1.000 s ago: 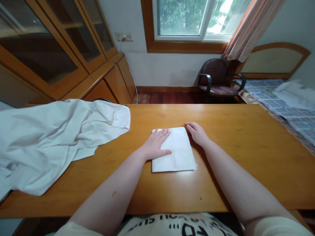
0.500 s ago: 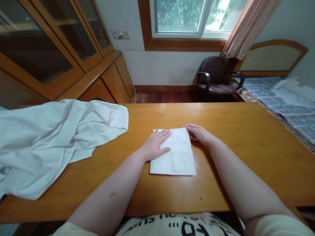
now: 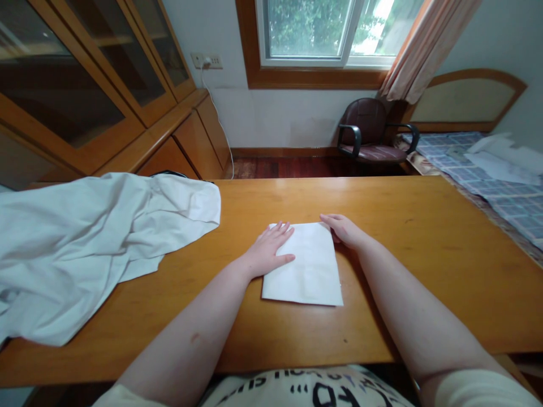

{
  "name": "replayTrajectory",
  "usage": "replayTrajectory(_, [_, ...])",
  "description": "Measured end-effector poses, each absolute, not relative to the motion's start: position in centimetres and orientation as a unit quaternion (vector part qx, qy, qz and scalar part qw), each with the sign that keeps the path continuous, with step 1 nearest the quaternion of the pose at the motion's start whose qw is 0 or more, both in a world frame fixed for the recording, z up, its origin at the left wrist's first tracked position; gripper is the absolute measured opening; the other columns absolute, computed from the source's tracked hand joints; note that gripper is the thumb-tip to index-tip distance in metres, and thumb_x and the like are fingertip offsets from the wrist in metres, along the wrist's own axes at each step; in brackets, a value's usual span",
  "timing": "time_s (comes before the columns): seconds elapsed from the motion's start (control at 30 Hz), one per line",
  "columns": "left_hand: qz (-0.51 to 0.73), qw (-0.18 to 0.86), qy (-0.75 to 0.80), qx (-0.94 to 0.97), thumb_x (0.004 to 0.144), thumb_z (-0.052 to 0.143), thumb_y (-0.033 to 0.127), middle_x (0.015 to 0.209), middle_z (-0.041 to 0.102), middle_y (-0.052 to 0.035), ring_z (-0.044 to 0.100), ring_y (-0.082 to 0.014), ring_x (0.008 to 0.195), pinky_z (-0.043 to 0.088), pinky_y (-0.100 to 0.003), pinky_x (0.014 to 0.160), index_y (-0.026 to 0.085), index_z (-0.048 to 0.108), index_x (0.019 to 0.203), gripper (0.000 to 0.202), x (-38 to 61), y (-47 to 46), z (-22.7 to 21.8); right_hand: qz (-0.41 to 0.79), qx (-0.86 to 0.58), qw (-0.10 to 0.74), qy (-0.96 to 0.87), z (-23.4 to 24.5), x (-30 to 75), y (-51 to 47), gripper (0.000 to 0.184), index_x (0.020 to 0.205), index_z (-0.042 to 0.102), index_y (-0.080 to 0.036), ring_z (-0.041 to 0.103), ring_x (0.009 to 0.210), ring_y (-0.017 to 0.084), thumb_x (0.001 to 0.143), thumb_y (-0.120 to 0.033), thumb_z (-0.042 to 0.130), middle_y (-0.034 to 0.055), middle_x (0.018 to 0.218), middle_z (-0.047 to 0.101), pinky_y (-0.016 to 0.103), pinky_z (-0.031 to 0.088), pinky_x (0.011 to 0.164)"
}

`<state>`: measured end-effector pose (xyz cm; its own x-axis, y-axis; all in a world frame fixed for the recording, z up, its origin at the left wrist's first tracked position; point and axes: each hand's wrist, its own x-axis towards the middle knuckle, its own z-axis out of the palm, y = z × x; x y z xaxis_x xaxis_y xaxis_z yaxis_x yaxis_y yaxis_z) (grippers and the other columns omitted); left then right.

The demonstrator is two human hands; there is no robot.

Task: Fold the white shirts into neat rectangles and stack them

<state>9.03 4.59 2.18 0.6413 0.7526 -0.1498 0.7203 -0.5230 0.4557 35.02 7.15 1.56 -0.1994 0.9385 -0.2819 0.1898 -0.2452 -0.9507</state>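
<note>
A white folded cloth (image 3: 311,271) lies flat on the wooden table (image 3: 424,271), straight in front of me. My left hand (image 3: 269,249) rests palm down on the cloth's left part, fingers stretched out and slightly spread. My right hand (image 3: 344,230) touches the cloth's far right corner with its fingers curved down onto the edge; whether it pinches the cloth I cannot make out.
A large crumpled white garment (image 3: 93,243) covers the table's left end. Wooden cabinets with glass doors (image 3: 85,85) stand at the left. Beyond the table are a dark office chair (image 3: 369,138), a window (image 3: 322,34) and a bed (image 3: 492,175) at the right.
The folded cloth has shifted a little to the right and toward me. Both hands stayed on it, the right one at the far right corner.
</note>
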Motion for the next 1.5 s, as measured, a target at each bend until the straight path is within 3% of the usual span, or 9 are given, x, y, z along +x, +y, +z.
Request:
replayTrajectory(0.27, [0.017,0.253,0.418,0.872,0.085,0.043,0.061,0.157,0.011,-0.0083,0.005,-0.0240,0.145,0.005,-0.044,0.116,0.021,0.019,0.150,0.080,8.9,4.8,1.9,0.525,-0.594,0.282,-0.540,0.8,35.0,7.3,0.039,0.064,0.044,-0.020,0.038,0.033,0.007,0.080,-0.054,0.058,-0.0070,0.043,0.043,0.021,0.026,0.035])
replayTrajectory(0.5, [0.031,0.254,0.425,0.868,0.084,0.045,0.062,0.157,0.013,-0.0089,0.007,-0.0252,0.145,0.008,-0.046,0.116,0.021,0.022,0.149,0.081,8.9,4.6,1.9,0.443,-0.702,0.352,-0.432,1.3,36.1,8.0,0.009,0.081,0.044,-0.021,0.053,0.037,0.010,0.090,-0.022,0.046,-0.0046,0.052,0.056,0.018,0.027,0.032])
replayTrajectory(0.6, [0.033,0.256,0.426,0.867,0.084,0.045,0.061,0.157,0.013,-0.0088,0.007,-0.0245,0.145,0.007,-0.046,0.116,0.021,0.022,0.149,0.080,8.9,4.6,2.0,0.494,-0.686,0.327,-0.422,1.9,36.5,7.7,0.022,0.078,0.049,-0.017,0.056,0.039,0.011,0.094,-0.028,0.039,0.0013,0.055,0.061,0.018,0.026,0.031])
replayTrajectory(0.73, [0.038,0.257,0.427,0.866,0.084,0.046,0.060,0.157,0.015,-0.0091,0.007,-0.0241,0.145,0.006,-0.045,0.117,0.020,0.023,0.149,0.081,9.0,4.5,1.8,0.557,-0.638,0.245,-0.473,2.2,36.1,7.0,0.029,0.068,0.054,-0.015,0.054,0.040,0.010,0.085,-0.038,0.057,0.0044,0.054,0.062,0.018,0.025,0.030])
replayTrajectory(0.87, [0.075,0.244,0.443,0.859,0.079,0.053,0.061,0.156,0.018,-0.0105,0.013,-0.0260,0.144,0.015,-0.045,0.116,0.018,0.028,0.147,0.083,9.0,4.6,1.3,0.561,-0.626,0.259,-0.475,1.8,35.7,6.8,0.029,0.067,0.054,-0.016,0.051,0.040,0.009,0.087,-0.037,0.054,0.0034,0.051,0.060,0.018,0.025,0.030])
replayTrajectory(0.97, [0.168,0.167,0.569,0.787,0.084,0.050,0.053,0.148,0.037,-0.0151,0.030,-0.0279,0.138,0.027,-0.043,0.111,0.013,0.041,0.139,0.068,8.5,4.8,1.0,0.561,-0.627,0.268,-0.469,1.8,35.8,6.9,0.036,0.067,0.054,-0.016,0.053,0.042,0.010,0.089,-0.044,0.048,0.0058,0.056,0.063,0.019,0.024,0.030])
replayTrajectory(1.1, [0.199,0.101,0.688,0.690,0.089,0.042,0.044,0.108,0.067,-0.0113,0.056,-0.0280,0.109,0.041,-0.044,0.097,0.017,0.061,0.114,0.041,7.9,4.8,1.2,0.530,-0.633,0.172,-0.537,2.3,36.0,6.6,0.041,0.065,0.056,-0.015,0.048,0.037,0.010,0.080,-0.053,0.059,0.0053,0.056,0.063,0.021,0.026,0.032])
replayTrajectory(1.33, [0.202,0.148,0.664,0.705,0.083,0.054,0.043,0.104,0.065,-0.0103,0.055,-0.0279,0.106,0.043,-0.044,0.094,0.019,0.062,0.101,0.031,8.4,4.7,1.2,0.467,-0.643,0.172,-0.583,2.6,34.9,6.0,0.028,0.077,0.059,-0.016,0.058,0.053,0.014,0.082,-0.044,0.059,0.0029,0.065,0.065,0.023,0.041,0.049])
replayTrajectory(1.5, [0.231,0.175,0.634,0.717,0.083,0.054,0.035,0.120,0.061,-0.0148,0.053,-0.0264,0.115,0.042,-0.042,0.100,0.013,0.053,0.118,0.041,8.6,4.5,1.2,0.289,-0.708,0.178,-0.619,2.5,34.0,6.2,0.029,0.079,0.062,-0.015,0.060,0.068,0.019,0.083,-0.043,0.055,0.0070,0.075,0.067,0.027,0.043,0.061])
